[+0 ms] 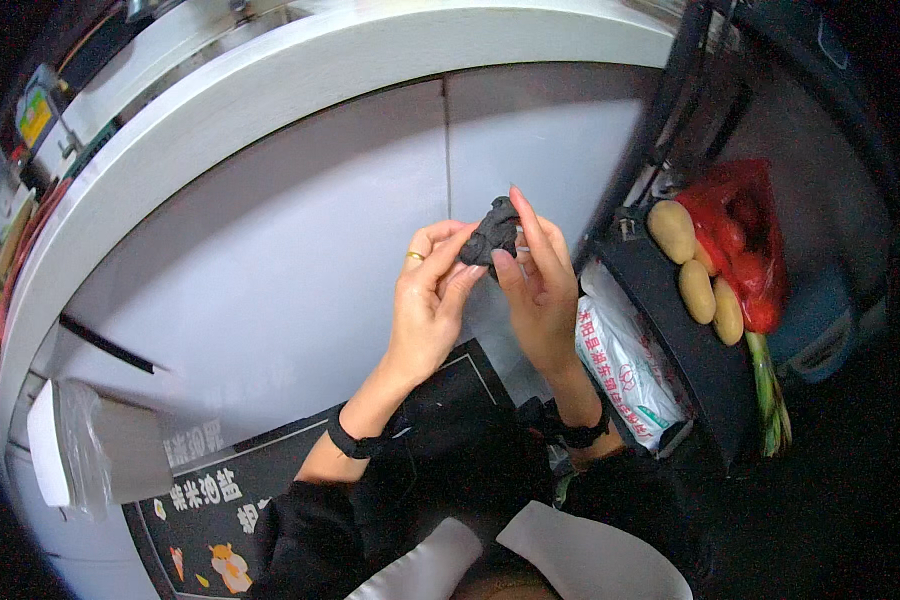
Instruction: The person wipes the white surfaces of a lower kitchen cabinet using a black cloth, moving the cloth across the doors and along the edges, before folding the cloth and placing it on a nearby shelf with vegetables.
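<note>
A crumpled dark grey bundle [493,234] is held up between my two hands, before pale cabinet doors [322,202]. Whether it is cloth or thin plastic cannot be told. My left hand [429,300], with a gold ring on one finger, pinches its lower left side between thumb and fingers. On the other side, my right hand [541,289] has its thumb at the bundle's lower edge and a raised index finger along its upper right. The right hand's other fingers are partly hidden behind. Both wrists wear black bands.
A white countertop [345,37] curves above the doors. To the right, a dark shelf holds several potatoes [672,231], a red plastic bag [750,255] and green stalks [769,397]. Below it leans a white printed bag [622,367]. A lined bin [105,450] stands left, by a black mat [195,525].
</note>
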`<state>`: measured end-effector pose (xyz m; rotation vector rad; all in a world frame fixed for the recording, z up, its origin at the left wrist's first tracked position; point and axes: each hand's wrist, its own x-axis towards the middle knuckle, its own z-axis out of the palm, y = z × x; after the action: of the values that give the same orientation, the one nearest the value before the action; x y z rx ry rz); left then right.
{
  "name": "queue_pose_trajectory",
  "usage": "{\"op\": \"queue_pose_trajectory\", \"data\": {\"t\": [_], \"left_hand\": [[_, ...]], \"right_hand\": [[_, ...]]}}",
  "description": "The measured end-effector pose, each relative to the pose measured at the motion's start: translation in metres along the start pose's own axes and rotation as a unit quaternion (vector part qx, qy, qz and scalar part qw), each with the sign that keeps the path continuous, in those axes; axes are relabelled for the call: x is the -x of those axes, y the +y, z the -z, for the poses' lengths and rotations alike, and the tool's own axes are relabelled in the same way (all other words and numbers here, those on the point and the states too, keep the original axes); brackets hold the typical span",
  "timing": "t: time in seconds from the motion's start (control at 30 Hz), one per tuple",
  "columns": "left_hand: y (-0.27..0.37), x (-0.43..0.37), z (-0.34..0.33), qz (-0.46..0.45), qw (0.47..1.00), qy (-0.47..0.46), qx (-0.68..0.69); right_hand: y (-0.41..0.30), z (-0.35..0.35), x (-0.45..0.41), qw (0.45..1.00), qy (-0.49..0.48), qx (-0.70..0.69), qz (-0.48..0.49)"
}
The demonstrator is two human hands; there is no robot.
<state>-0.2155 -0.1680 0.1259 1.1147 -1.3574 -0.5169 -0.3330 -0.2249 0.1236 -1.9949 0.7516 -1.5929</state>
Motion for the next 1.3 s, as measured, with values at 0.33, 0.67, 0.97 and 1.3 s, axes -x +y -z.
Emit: {"op": "queue_pose_trajectory", "data": {"t": [0.33, 0.67, 0.97, 1.3], "left_hand": [[0.007, 0.007, 0.038, -0.189, 0.949, 0.227, -0.113], [0.015, 0.012, 0.067, -0.197, 0.890, 0.364, -0.191], [0.011, 0.011, 0.062, -0.229, 0.876, 0.342, -0.252], [-0.009, -0.029, 0.000, -0.303, 0.869, 0.197, -0.338]], "right_hand": [[-0.045, -0.043, -0.015, 0.988, -0.012, -0.141, 0.062], [-0.079, -0.107, -0.062, 0.947, 0.093, -0.062, 0.301], [-0.006, -0.007, -0.102, 0.932, 0.340, 0.112, 0.066], [0.016, -0.041, -0.105, 0.928, 0.277, 0.029, 0.247]]}}
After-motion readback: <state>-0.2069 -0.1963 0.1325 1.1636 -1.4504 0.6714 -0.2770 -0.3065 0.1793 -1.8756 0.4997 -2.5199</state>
